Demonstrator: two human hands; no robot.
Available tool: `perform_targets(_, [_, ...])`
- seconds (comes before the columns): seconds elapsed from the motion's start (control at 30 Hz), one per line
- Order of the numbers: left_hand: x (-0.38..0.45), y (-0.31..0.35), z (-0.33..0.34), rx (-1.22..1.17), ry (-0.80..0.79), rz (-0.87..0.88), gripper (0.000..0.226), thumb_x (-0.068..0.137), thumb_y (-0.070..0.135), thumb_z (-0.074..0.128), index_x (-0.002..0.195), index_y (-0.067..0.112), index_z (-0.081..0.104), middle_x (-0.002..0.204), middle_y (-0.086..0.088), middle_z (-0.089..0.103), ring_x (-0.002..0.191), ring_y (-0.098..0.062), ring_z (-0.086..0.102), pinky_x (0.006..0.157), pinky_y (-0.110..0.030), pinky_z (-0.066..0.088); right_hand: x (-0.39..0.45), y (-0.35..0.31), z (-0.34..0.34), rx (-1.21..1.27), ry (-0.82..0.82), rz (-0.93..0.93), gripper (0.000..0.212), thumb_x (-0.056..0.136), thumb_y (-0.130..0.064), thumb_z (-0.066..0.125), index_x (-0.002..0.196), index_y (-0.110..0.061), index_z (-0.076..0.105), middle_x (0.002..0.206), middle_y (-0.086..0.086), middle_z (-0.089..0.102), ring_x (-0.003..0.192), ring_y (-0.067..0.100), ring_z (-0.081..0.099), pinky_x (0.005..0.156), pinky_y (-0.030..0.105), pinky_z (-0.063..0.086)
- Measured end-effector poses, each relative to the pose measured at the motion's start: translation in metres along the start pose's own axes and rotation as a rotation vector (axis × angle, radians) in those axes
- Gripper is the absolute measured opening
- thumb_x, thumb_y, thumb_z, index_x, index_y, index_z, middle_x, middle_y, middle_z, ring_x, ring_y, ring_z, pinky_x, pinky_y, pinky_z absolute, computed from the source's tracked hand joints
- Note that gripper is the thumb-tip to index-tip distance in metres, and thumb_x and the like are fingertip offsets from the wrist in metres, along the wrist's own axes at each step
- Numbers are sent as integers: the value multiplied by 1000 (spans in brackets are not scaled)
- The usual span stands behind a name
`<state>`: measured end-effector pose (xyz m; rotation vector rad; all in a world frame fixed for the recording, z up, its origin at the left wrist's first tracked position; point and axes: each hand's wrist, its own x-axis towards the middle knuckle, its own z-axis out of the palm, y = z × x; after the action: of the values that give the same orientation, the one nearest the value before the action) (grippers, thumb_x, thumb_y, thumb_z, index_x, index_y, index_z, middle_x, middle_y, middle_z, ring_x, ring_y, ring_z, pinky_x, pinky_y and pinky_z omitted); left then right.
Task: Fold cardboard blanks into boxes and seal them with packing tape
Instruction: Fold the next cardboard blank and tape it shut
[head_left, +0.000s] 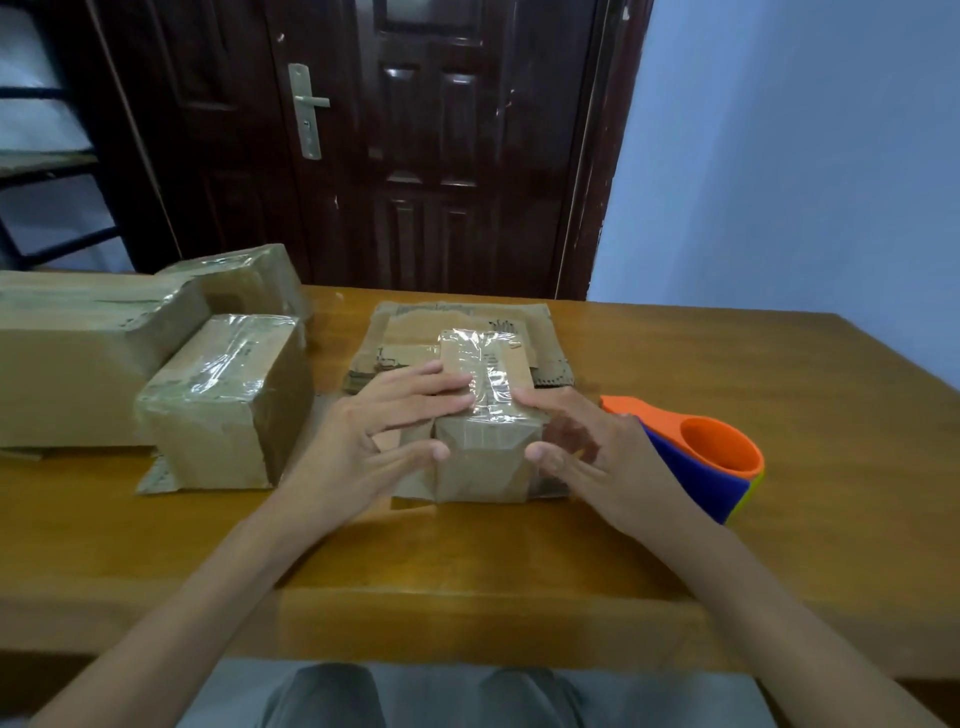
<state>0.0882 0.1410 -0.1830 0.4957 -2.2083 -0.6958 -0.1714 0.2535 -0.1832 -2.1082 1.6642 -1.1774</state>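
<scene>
- Pressing down on the small taped box (480, 415), we have it directly in front of us at the table's (727, 374) middle, between both hands, resting on the near edge of the stack of flat cardboard blanks (462, 325).
- Our left hand (374, 421) lies flat, fingers straight across the box's top from the left, thumb against its near face.
- Our right hand (587, 447) mirrors it from the right, fingers extended over the top edge; neither hand curls round anything.
- We see the strip of clear tape (485, 374) running away from us along the box's long axis, midway between our hands.
- We judge smoothing should follow that line, and both hands sit equally near.
- Our tape dispenser (696, 457) waits just right of the right hand, so that hand reaches it first.
- We have three sealed boxes (228, 395) well left.
</scene>
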Motion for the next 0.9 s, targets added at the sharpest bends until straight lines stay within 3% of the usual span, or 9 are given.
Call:
perform_targets(0.1, [2, -1, -7, -1, -73, -19, 48, 91, 28, 74, 138, 24, 66, 151, 17, 57, 152, -7, 37, 122, -40, 35, 1, 7, 3, 43, -5, 0, 52, 96, -66, 55, 144, -46, 52, 92, -1, 73, 78, 15, 71, 67, 34, 58])
perform_targets(0.23, [5, -5, -12, -10, -120, -23, 44, 94, 26, 69, 138, 24, 66, 151, 15, 57, 152, -7, 37, 124, -42, 35, 4, 13, 7, 131, -10, -10, 50, 96, -67, 55, 142, -45, 53, 91, 5, 72, 76, 21, 72, 67, 43, 60])
perform_targets(0.33, [5, -6, -9, -28, -67, -20, 42, 92, 27, 70, 134, 22, 69, 147, 17, 61, 149, -5, 41, 122, -32, 37, 4, 18, 12, 209, -22, -14, 45, 101, -62, 51, 143, -44, 51, 92, 12, 74, 77, 30, 73, 65, 55, 59])
perform_targets(0.4, [5, -5, -3, -34, 0, -9, 41, 89, 27, 73, 129, 20, 72, 143, 16, 64, 148, -7, 44, 118, -32, 42, 5, 20, 14, 226, -15, -20, 44, 102, -58, 52, 143, -42, 51, 90, 12, 74, 75, 29, 74, 62, 55, 58])
perform_targets(0.57, [-1, 1, 15, 0, 183, -17, 34, 88, 22, 77, 121, 17, 76, 136, 10, 70, 143, -9, 51, 106, -50, 55, 8, 15, 20, 212, 31, -21, 32, 101, -55, 57, 132, -47, 53, 90, 10, 73, 73, 27, 72, 57, 50, 58])
perform_targets(0.6, [-3, 4, 21, -2, 223, -30, 32, 89, 21, 76, 120, 17, 77, 135, 11, 70, 142, -9, 52, 103, -48, 58, 8, 14, 23, 195, 45, -28, 30, 102, -54, 56, 130, -44, 53, 90, 9, 72, 72, 27, 71, 56, 49, 57])
perform_targets(0.73, [-7, 16, 39, 27, 341, -34, 27, 92, 19, 71, 119, 17, 75, 134, 10, 70, 143, -6, 51, 89, -18, 59, 11, 12, 28, 143, 79, -57, 27, 105, -54, 48, 130, -42, 49, 82, 6, 68, 66, 22, 68, 53, 47, 55])
perform_targets(0.9, [-10, 19, 34, 16, 301, -26, 27, 98, 14, 70, 124, 18, 73, 138, 10, 68, 145, -10, 49, 89, -19, 59, 9, 9, 25, 188, 62, -56, 27, 104, -47, 55, 129, -51, 47, 95, -2, 68, 75, 21, 71, 56, 45, 57])
